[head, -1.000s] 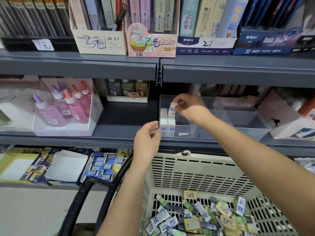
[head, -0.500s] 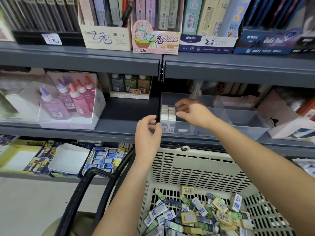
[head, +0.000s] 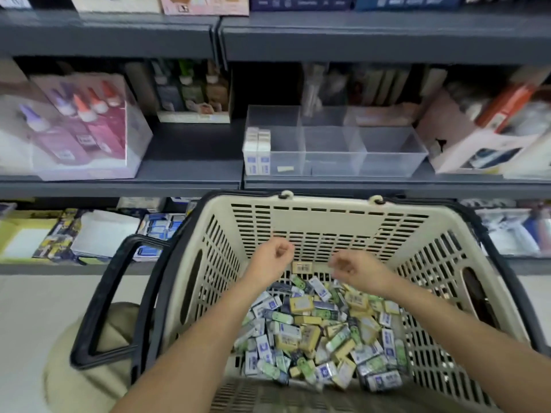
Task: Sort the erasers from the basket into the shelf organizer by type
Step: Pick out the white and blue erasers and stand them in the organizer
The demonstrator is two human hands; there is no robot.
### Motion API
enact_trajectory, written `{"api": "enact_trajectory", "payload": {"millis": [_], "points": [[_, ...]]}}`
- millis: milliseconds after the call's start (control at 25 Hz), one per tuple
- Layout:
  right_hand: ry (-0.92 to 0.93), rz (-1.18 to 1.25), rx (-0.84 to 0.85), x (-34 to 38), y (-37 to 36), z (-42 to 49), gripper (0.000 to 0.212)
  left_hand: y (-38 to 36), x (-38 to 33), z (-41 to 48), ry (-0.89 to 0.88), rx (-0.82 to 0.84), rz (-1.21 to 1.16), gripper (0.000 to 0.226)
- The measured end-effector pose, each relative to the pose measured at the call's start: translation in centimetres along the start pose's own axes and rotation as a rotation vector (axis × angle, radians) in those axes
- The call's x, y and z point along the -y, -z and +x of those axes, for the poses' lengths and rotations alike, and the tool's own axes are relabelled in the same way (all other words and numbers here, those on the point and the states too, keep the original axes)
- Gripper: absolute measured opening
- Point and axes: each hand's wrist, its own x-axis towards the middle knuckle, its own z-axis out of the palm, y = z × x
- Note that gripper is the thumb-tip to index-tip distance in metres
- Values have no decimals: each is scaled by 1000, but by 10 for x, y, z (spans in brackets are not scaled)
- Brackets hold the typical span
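The left hand [head: 272,257] and right hand [head: 351,269] are hovering over mixed erasers [head: 313,332] in the basket [head: 328,213], each grip loosely curled and empty. A pick seems to be starting, calling for choosing one type for the organizer [head: 387,156].

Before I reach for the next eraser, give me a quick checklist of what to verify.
1. Hands free: cannot tell. The left hand and right hand are curled and blurred, with no eraser showing.
2. Erasers left to sort: ok. A mixed pile of erasers lies in the basket.
3. Hands placed for a pick: ok. Both are over the basket.
4. White-blue erasers stacked in the organizer's left compartment: ok.
5. Room for other types: ok. The middle and right compartments show no erasers.
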Motion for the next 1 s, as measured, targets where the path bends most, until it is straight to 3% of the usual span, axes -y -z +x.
{"api": "enact_trajectory", "payload": {"millis": [120, 200, 400, 560, 800, 1000], "points": [[-95, -151, 154, -32, -33, 3, 18, -16, 30, -5, 146, 157, 242, 19], [-123, -239, 127, -35, -45, 12, 25, -19, 42, -6, 199, 203, 323, 20], [-191, -422, 96, -19, -71, 29, 34, 4, 59, 0, 328, 88, 551, 16], [-233, -368, 88, -23, -69, 31, 31, 4, 61, -7, 406, 272, 740, 32], [-249, -306, 95, -26, -64, 28, 29, 6, 64, -8, 416, 300, 700, 53], [-224, -293, 108, -28, -65, 25, 22, 2, 61, -10, 333, 320, 628, 33]]}}
